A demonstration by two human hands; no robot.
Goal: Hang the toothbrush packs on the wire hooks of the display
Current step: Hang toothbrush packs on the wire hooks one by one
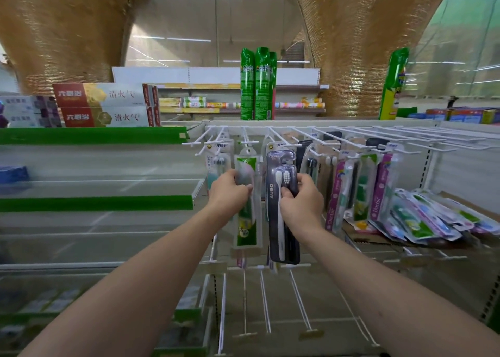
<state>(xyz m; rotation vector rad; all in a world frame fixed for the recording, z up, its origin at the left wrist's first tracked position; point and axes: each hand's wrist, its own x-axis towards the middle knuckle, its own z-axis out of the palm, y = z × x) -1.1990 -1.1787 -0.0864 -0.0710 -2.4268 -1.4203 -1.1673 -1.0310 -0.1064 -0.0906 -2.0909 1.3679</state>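
Toothbrush packs are held one in each hand before the wire hooks (273, 137). The dark AUBO pack (281, 207) is pinched near its upper third by the right hand (300, 199), thumb on the front; the green pack (246, 202) is gripped at a similar height by the left hand (230, 191). Both are judged light, with stiff card backs and slick, flexible blisters. Above each grip the hang hole is left free; below, the pack dangles.
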